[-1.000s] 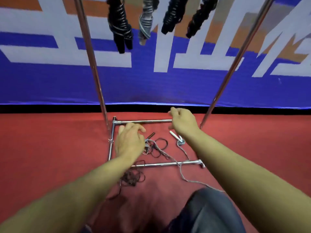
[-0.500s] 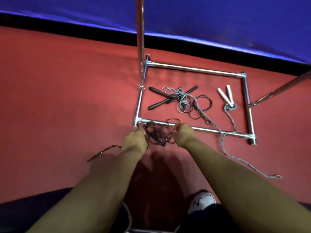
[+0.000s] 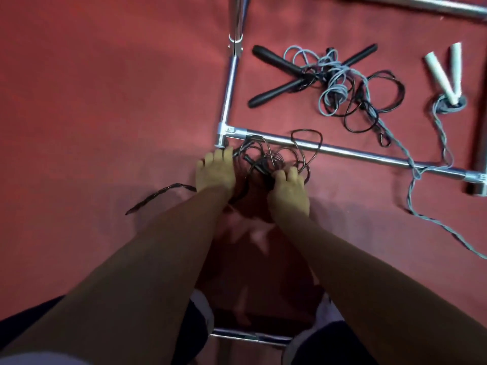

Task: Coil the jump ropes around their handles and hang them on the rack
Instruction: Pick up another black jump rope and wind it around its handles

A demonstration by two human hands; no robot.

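Note:
A tangled dark jump rope (image 3: 274,154) lies across the front bar of the chrome rack base (image 3: 355,153). My left hand (image 3: 216,172) grips the tangle's left side beside the base's corner joint. My right hand (image 3: 288,188) curls its fingers round a thin dark handle on the tangle's right side. The rope's tail (image 3: 158,196) trails left on the floor. Inside the base lie crossed black handles (image 3: 290,75), a grey rope (image 3: 332,85) mixed with thin black cord, and a pair of white handles (image 3: 445,72).
The rack's upright pole (image 3: 238,17) rises from the left bar. The grey rope's tail (image 3: 427,217) runs over the front bar and out to the right on the red floor. A second chrome bar (image 3: 250,335) lies between my shoes at the bottom.
The view has tilted down from the hanging ropes to the floor. Both hands have come back from inside the base to the dark tangle at the front bar and taken hold of it.

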